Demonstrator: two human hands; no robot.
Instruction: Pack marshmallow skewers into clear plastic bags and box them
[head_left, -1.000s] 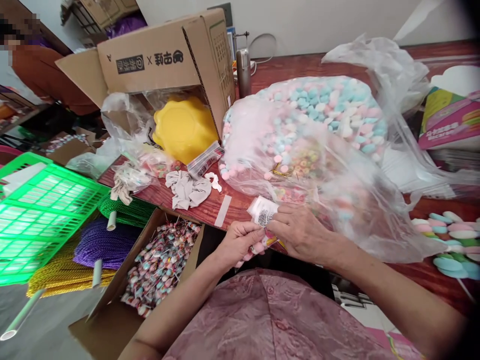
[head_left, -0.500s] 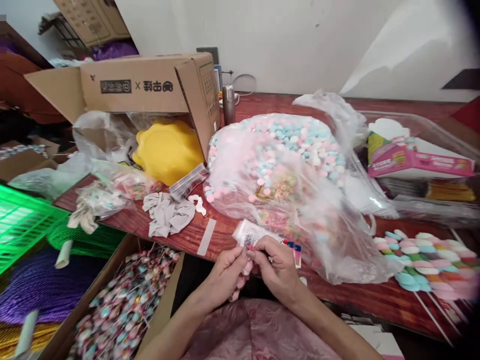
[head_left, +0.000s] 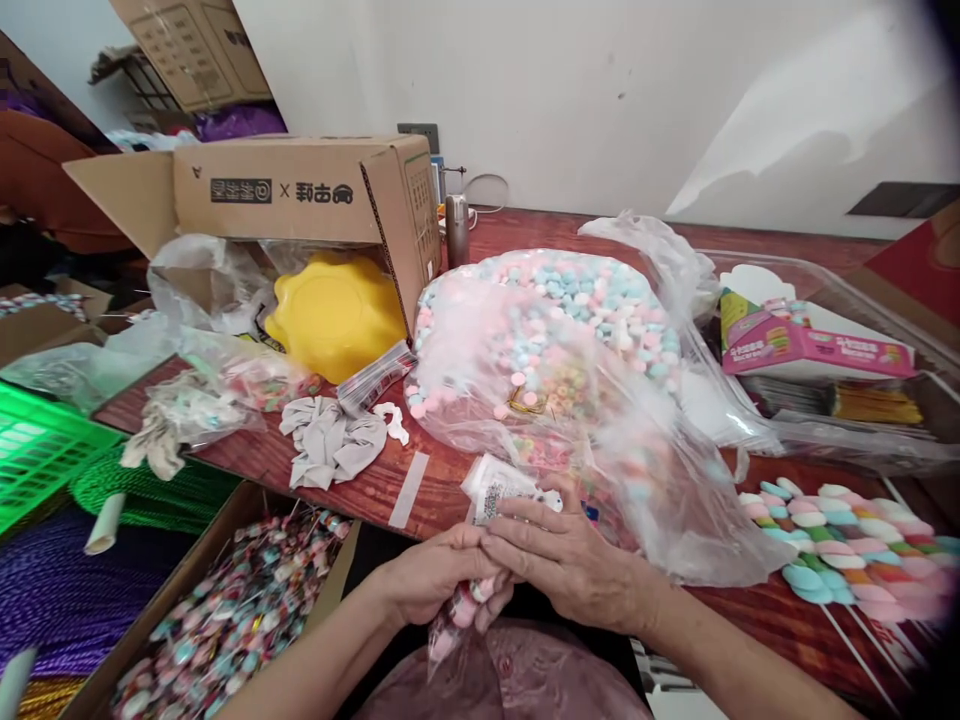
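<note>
In front of my lap my left hand (head_left: 439, 575) is closed around a small clear bag of marshmallows (head_left: 463, 607), pink and white pieces in a narrow wrapper whose end points down. My right hand (head_left: 562, 555) lies across the top of it, fingers together and pressed against the left fingers and the bag; the bag's upper end is hidden under them. Just beyond the fingers, printed white packets (head_left: 495, 484) lie on the table, partly covered by the right hand. A large clear bag (head_left: 600, 300) full of pastel marshmallows spreads behind them.
Marshmallow skewers (head_left: 847, 540) lie at right, before a plastic tub with a pink carton (head_left: 817, 345). At left are a grey cloth (head_left: 330, 440), a paper strip (head_left: 409, 490), a yellow dish (head_left: 337, 310) and an open cardboard box (head_left: 300, 190). Below stands a box of wrapped lollipops (head_left: 240, 600).
My hands have gone from pinching fingertips at the bag's end to the right hand lying over the left. More of the bag shows below. The view has shifted slightly.
</note>
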